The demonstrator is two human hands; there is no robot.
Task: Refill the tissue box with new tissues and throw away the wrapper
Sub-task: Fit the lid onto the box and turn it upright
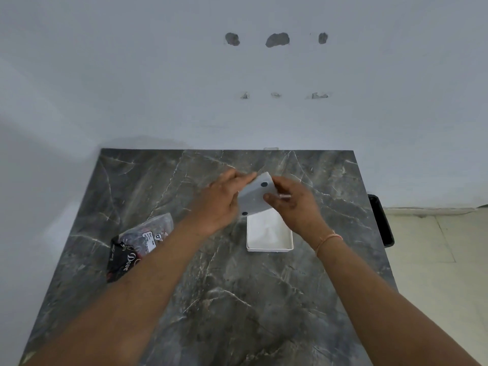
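Tissue box [270,235]: white, rectangular, open-topped; white tissue inside. Sits right of the marble tabletop's [237,299] middle.
Box lid [254,198]: pale grey panel, rounded corners, two dark round pads showing. Held tilted above the box's far end.
Left hand [220,204]: fingers closed on the lid's left edge.
Right hand [293,200]: thumb and fingers pinching the lid's right edge.
Wrapper [137,245]: crumpled, dark, "Dove" printed; lies near the tabletop's left edge, well apart from the box.
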